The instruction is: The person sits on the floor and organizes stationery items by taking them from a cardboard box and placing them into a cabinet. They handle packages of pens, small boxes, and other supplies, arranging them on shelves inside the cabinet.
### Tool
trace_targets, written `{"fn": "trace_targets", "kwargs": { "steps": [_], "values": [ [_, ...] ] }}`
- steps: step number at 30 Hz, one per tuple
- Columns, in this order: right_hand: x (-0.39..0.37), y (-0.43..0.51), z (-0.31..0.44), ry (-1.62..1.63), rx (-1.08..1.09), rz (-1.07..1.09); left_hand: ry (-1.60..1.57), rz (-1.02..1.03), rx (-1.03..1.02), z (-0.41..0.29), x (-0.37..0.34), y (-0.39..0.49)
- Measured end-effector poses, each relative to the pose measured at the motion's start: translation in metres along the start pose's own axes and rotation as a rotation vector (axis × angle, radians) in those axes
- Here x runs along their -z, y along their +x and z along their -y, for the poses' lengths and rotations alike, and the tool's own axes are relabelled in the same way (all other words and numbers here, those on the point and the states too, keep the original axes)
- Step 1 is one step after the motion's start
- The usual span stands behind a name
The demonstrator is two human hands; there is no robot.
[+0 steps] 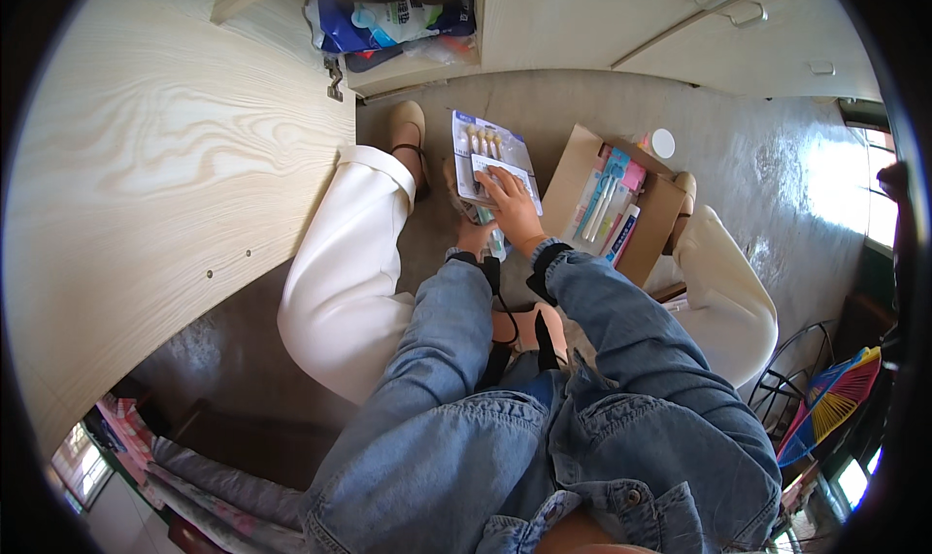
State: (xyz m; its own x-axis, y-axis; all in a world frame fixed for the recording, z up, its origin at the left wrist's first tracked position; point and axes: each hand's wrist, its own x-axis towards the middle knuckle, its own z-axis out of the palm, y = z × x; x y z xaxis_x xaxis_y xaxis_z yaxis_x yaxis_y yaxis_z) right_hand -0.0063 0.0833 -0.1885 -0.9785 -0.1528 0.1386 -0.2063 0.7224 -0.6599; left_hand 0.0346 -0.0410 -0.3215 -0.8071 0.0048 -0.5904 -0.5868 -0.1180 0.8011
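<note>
A carded blister pack of several brushes [489, 145] stands tilted in front of me, above the floor. My right hand [515, 208] lies over its lower part, fingers spread on the card's face and a printed white panel. Lower down, my left hand [475, 235] is closed around a clear and teal package [494, 239] partly under the card. The card and my right hand hide much of that package. Just to the right sits an opened cardboard box [641, 252] holding packaged toothbrushes [601, 201] and a blue and white toothpaste tube or carton [623, 233].
A round white-lidded container [662, 144] stands behind the box. To the left is a large wooden cabinet door [182, 139], swung out. Bags [393, 22] fill the cabinet compartment ahead. My shoes [408, 128] and bent knees flank the work area. A colourful woven chair [830, 405] is at right.
</note>
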Motion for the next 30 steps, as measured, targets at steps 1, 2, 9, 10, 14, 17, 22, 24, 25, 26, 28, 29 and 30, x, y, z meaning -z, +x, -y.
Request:
{"fn": "trace_targets", "kwargs": {
  "steps": [1, 2, 9, 10, 14, 17, 22, 24, 25, 26, 28, 29, 30],
  "values": [
    [-0.004, -0.004, 0.002, 0.003, -0.029, -0.002, 0.059, -0.077, -0.054, 0.009, 0.001, 0.004],
    [-0.008, -0.008, 0.004, 0.002, -0.066, 0.002, 0.153, -0.099, -0.171, 0.018, 0.005, 0.009],
    [-0.035, -0.017, 0.015, 0.009, -0.26, 0.029, 0.567, -0.206, -0.375, 0.055, 0.026, 0.018],
    [-0.037, -0.017, 0.018, 0.018, -0.335, 0.073, 0.551, -0.183, -0.398, 0.051, 0.026, 0.018],
    [-0.042, -0.026, 0.026, -0.096, -0.418, 0.126, -0.08, -0.104, -0.403, 0.023, 0.017, 0.016],
    [-0.053, -0.042, 0.022, -0.13, -0.528, 0.18, -0.667, -0.044, 0.076, 0.004, 0.024, 0.008],
    [-0.072, -0.061, -0.018, -0.081, -0.573, 0.265, -0.431, -0.392, 0.411, -0.02, 0.033, -0.001],
    [-0.076, -0.055, -0.03, -0.058, -0.613, 0.325, -0.176, -0.45, 0.178, -0.063, 0.031, 0.035],
    [-0.072, -0.049, -0.039, 0.104, -0.704, 0.397, -0.05, -0.501, 0.112, -0.082, 0.025, 0.04],
    [-0.067, -0.045, -0.045, 0.183, -0.737, 0.428, 0.077, -0.559, 0.068, -0.095, 0.018, 0.032],
    [-0.054, -0.027, -0.049, 0.133, -0.557, 0.413, 0.347, -0.678, 0.04, -0.133, 0.0, 0.009],
    [-0.045, -0.018, -0.045, 0.089, -0.543, 0.438, 0.16, -0.691, -0.021, -0.164, -0.011, 0.008],
    [-0.029, -0.009, -0.039, 0.141, -0.459, 0.338, 0.011, -0.657, -0.177, -0.201, -0.022, 0.005]
  ]
}}
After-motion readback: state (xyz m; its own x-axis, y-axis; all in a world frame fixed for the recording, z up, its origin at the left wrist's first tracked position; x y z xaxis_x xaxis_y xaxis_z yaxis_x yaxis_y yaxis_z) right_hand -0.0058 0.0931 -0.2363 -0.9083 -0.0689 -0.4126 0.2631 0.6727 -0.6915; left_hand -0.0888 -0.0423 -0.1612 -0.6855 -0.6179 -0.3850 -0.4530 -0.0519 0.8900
